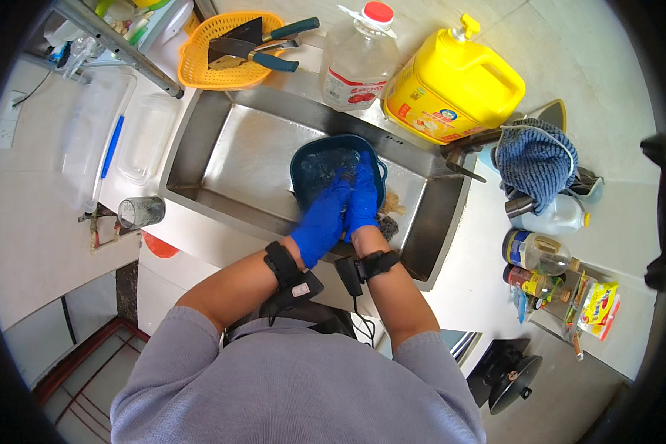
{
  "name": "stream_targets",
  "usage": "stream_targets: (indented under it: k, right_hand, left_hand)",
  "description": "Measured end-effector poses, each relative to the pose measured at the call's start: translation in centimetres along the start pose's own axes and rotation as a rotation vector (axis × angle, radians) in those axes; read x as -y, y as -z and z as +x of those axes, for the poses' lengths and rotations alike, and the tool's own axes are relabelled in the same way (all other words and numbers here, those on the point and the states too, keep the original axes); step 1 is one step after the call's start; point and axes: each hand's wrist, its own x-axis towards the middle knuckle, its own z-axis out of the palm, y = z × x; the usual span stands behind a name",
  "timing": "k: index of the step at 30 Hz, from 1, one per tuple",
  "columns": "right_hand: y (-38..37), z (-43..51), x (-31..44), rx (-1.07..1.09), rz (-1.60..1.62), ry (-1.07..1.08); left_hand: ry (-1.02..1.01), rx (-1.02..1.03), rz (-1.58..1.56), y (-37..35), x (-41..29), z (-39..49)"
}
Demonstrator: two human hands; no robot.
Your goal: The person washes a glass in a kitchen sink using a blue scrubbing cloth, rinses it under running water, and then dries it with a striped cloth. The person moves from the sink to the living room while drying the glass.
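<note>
A dark blue-green plastic basin (pixel 311 161) with water in it stands in the stainless steel sink (pixel 255 139). Both hands wear blue rubber gloves. My left hand (pixel 327 208) reaches into the basin from the near side, its fingertips close to the other glove. Beside it on the right, my right hand (pixel 363 191) lies along the basin's inside, fingers pointing away from me. Whether either hand holds something between the gloves cannot be seen. Right of the basin, on the sink floor, lie a tan scrap (pixel 393 204) and a dark scouring ball (pixel 388 227).
Behind the sink stand a yellow basket (pixel 194 61) with knives, a clear jug (pixel 361 61) and a yellow detergent bottle (pixel 449 83). A faucet (pixel 466 161) and blue cloth (pixel 538 161) are at the right. A glass (pixel 142 212) and plastic containers (pixel 147 139) sit left.
</note>
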Motion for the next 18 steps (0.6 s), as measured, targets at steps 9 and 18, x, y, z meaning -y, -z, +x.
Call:
stream_targets:
  k: [9, 18]
  right_hand:
    - [0.3, 0.6, -1.5, 0.060, -0.127, -0.023]
    - [-1.9, -1.2, -0.4, 0.075, -0.635, 0.282]
  left_hand:
    - [0.045, 0.022, -0.017, 0.6, -1.9, -0.4]
    - [0.078, -0.016, -0.151, 1.1, -2.7, -0.1]
